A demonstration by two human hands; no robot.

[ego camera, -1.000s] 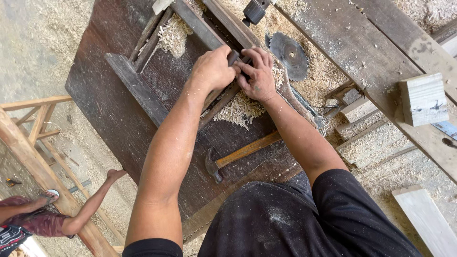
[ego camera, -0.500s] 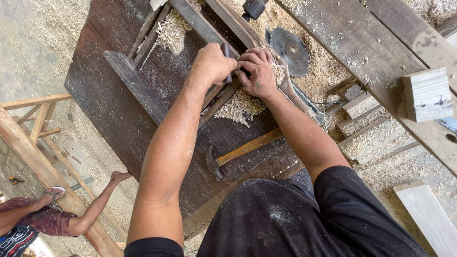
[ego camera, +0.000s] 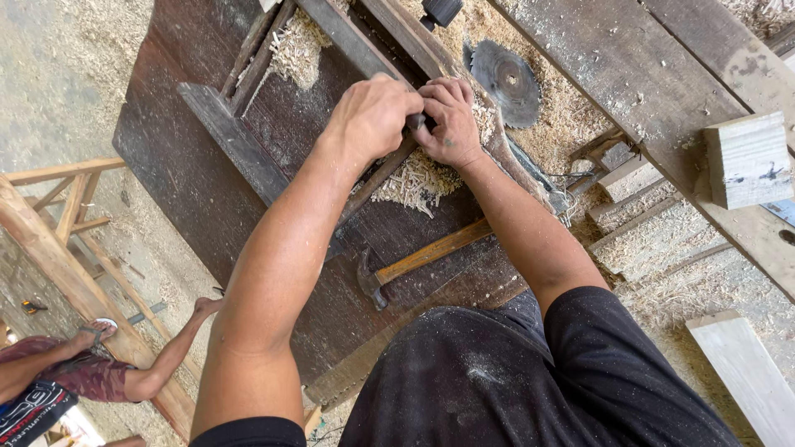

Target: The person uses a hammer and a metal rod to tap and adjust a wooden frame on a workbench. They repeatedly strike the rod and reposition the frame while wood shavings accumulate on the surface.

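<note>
Both hands, the left hand (ego camera: pixel 373 116) and right hand (ego camera: pixel 451 120), are clamping together on a wooden strip (ego camera: pixel 377 178) just beside the circular saw blade (ego camera: pixel 505 83), whose teeth could be cutting slipping fingers.

Bare forearms, black short-sleeved shirt dusted with sawdust

The left hand (ego camera: pixel 373 112) and right hand (ego camera: pixel 451 120) are bare, without gloves or rings showing; both arms are uncovered to above the elbow, where black sleeves begin at 6 and 4 o'clock, the shirt front flecked with pale dust.
</note>
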